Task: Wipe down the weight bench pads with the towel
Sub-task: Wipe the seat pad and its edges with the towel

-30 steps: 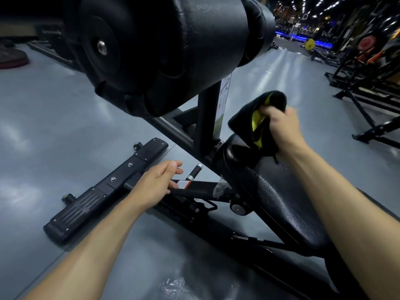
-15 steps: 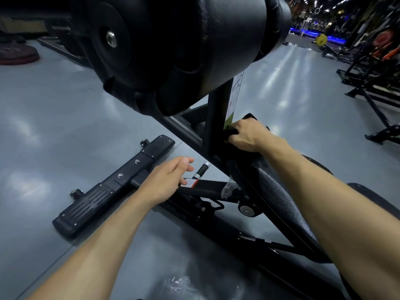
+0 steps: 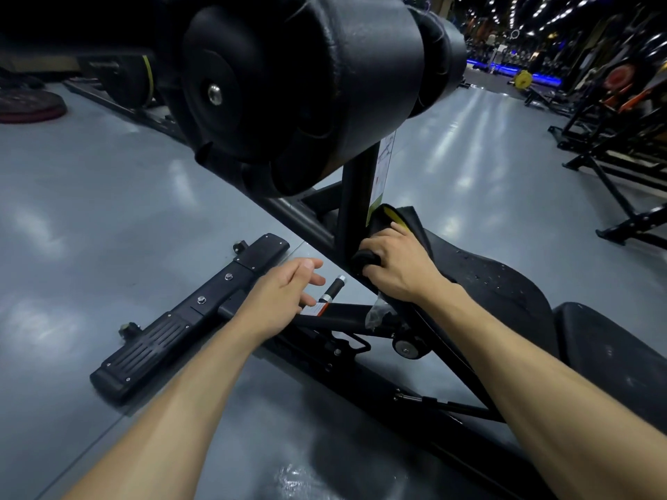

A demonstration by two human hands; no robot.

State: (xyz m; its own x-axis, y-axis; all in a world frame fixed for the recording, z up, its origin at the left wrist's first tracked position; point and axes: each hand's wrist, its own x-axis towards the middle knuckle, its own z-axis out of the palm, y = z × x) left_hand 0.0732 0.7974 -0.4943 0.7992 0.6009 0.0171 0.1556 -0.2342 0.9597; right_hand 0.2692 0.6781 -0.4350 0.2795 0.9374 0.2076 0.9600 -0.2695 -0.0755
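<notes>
The right hand (image 3: pixel 395 265) is closed around a black cloth towel with a yellow inner face (image 3: pixel 388 225), pressing it against the front edge of the black padded vinyl seat pad (image 3: pixel 487 279), right beside the black steel upright post (image 3: pixel 355 207). Small droplets speckle the seat pad's surface to the right of the hand. A second black pad (image 3: pixel 606 351) lies just behind the seat, at the frame's right side.

The left hand (image 3: pixel 285 290) hangs loosely spread and holds nothing, above the black frame tube (image 3: pixel 339 315) that carries a red-and-white warning sticker (image 3: pixel 314 307); a small black-and-chrome adjustment pin (image 3: pixel 334 288) sticks up just past its fingers.

Large black foam leg rollers (image 3: pixel 288 84) loom overhead on the post, blocking much of the upper view. A long black ribbed foot bar (image 3: pixel 180 319) rests on the glossy grey floor (image 3: pixel 90 211) to the left. Other dark gym racks (image 3: pixel 613 138) stand well apart at the right.
</notes>
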